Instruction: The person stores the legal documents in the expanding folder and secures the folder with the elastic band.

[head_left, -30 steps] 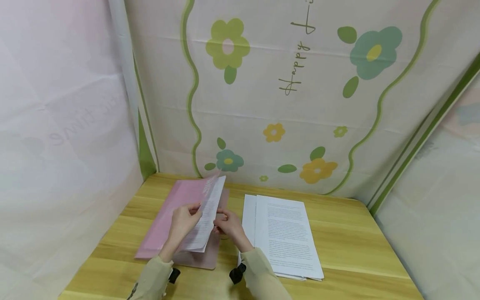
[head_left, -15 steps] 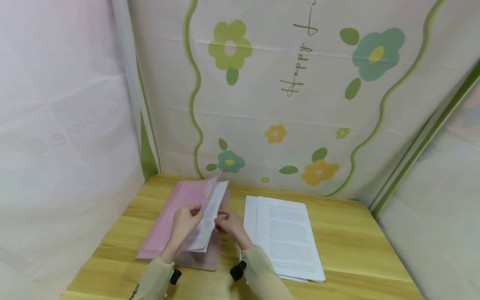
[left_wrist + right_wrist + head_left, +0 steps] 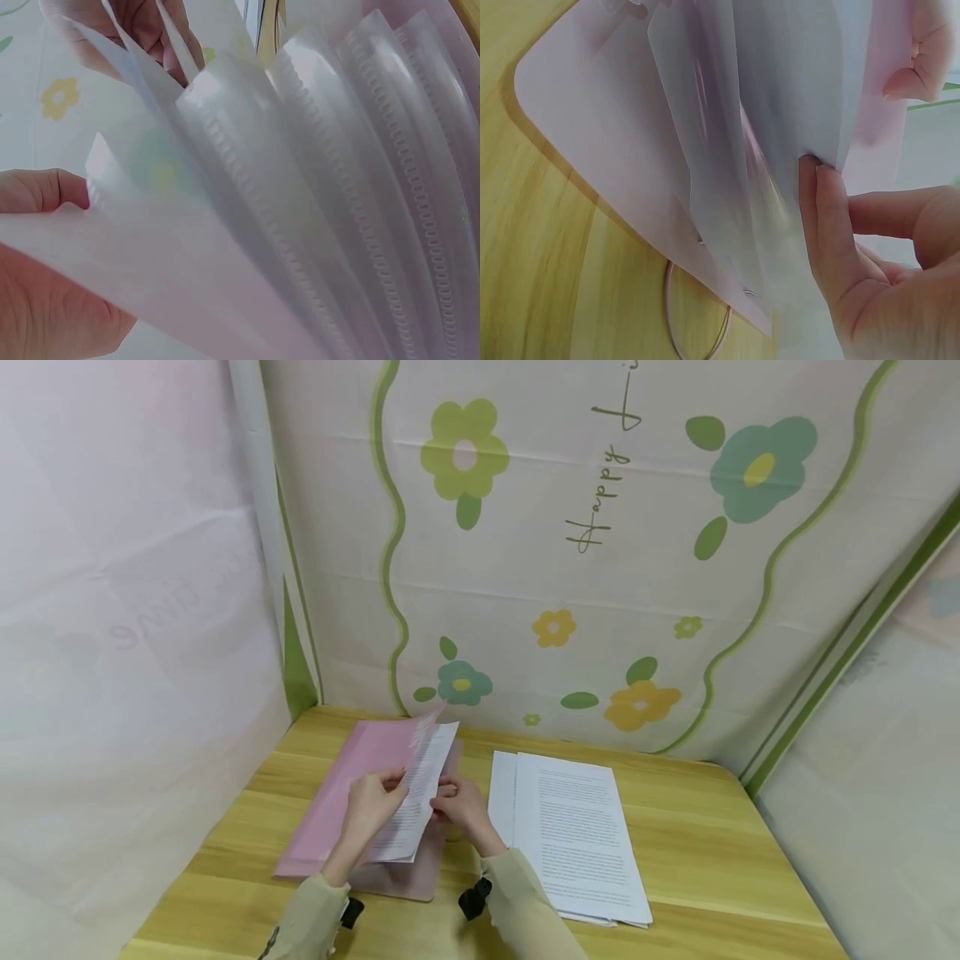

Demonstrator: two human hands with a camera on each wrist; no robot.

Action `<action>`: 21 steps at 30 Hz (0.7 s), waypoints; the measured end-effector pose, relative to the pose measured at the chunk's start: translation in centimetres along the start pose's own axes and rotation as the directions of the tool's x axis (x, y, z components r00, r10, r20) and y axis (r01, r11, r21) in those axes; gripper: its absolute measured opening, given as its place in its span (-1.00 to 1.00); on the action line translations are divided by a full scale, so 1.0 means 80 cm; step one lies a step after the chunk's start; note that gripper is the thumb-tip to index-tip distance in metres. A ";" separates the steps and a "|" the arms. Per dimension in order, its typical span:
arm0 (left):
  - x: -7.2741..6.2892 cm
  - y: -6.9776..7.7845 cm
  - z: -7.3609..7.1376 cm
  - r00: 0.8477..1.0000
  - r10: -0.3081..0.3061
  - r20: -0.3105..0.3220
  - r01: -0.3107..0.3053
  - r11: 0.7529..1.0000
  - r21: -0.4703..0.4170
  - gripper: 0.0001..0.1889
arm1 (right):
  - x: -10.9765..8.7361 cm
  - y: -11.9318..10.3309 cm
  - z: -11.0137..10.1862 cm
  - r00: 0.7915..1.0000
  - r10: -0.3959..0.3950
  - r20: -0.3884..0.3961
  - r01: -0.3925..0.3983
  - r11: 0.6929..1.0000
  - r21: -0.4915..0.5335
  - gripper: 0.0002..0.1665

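Pink plastic forms the folder (image 3: 337,802), which we see part-open towards nine o'clock on the wooden worktop (image 3: 720,860). Its raised cover (image 3: 187,277) is pinched in the grip of the left hand (image 3: 371,806), while the right hand (image 3: 463,806) pinches the edge of the printed pages (image 3: 429,760) within. Towards three o'clock we find a paper stack (image 3: 577,835) lying flat.
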State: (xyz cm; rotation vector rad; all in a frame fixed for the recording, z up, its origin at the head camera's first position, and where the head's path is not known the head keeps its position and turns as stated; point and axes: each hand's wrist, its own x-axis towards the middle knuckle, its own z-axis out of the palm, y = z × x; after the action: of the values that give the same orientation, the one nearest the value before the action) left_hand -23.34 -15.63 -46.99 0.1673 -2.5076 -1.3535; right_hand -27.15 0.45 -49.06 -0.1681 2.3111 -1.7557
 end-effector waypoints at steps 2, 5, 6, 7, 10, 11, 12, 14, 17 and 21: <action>0.000 0.000 -0.001 1.000 0.000 0.000 0.000 1.000 0.002 -0.66 | 0.001 0.000 0.000 1.000 0.011 0.003 -0.011 1.000 0.005 -0.53; 0.000 0.001 -0.002 1.000 0.004 0.002 -0.004 1.000 0.001 -0.66 | 0.004 0.000 0.001 1.000 0.024 0.004 -0.024 1.000 0.004 -0.52; 0.000 0.002 -0.002 1.000 0.004 0.002 -0.004 1.000 0.000 -0.65 | 0.005 0.000 0.001 1.000 0.023 0.002 -0.023 1.000 -0.003 -0.52; 0.000 0.002 -0.002 1.000 0.005 0.003 -0.005 1.000 -0.003 -0.65 | 0.006 0.000 0.002 1.000 0.026 -0.002 -0.026 1.000 -0.013 -0.52; 0.000 0.003 -0.003 1.000 0.006 0.004 -0.006 1.000 -0.005 -0.65 | 0.008 0.000 0.003 1.000 0.010 -0.007 -0.011 0.999 -0.044 -0.53; 0.000 0.003 -0.002 1.000 0.007 0.004 -0.007 1.000 -0.006 -0.65 | 0.009 0.000 0.004 1.000 0.005 -0.009 -0.005 0.998 -0.056 -0.54; 0.000 0.003 -0.002 1.000 0.006 0.004 -0.006 1.000 -0.008 -0.65 | 0.009 0.000 0.004 1.000 0.000 -0.008 -0.001 0.998 -0.060 -0.54; 0.000 0.003 -0.002 1.000 0.006 0.005 -0.006 1.000 -0.013 -0.66 | 0.009 0.000 0.006 1.000 -0.004 -0.003 0.003 0.998 -0.062 -0.54; 0.000 0.002 -0.001 1.000 0.012 0.003 -0.012 1.000 -0.021 -0.65 | 0.010 -0.001 0.008 1.000 -0.012 0.005 0.013 0.998 -0.068 -0.54; 0.001 0.000 -0.001 1.000 0.022 0.000 -0.022 1.000 -0.018 -0.66 | 0.012 -0.002 0.011 1.000 -0.017 0.019 0.018 0.998 -0.052 -0.52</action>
State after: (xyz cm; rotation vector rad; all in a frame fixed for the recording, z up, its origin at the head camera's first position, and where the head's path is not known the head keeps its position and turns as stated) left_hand -23.40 -15.68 -46.95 0.1357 -2.4893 -1.3674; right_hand -27.89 -0.62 -49.21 -0.2136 2.3509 -1.6954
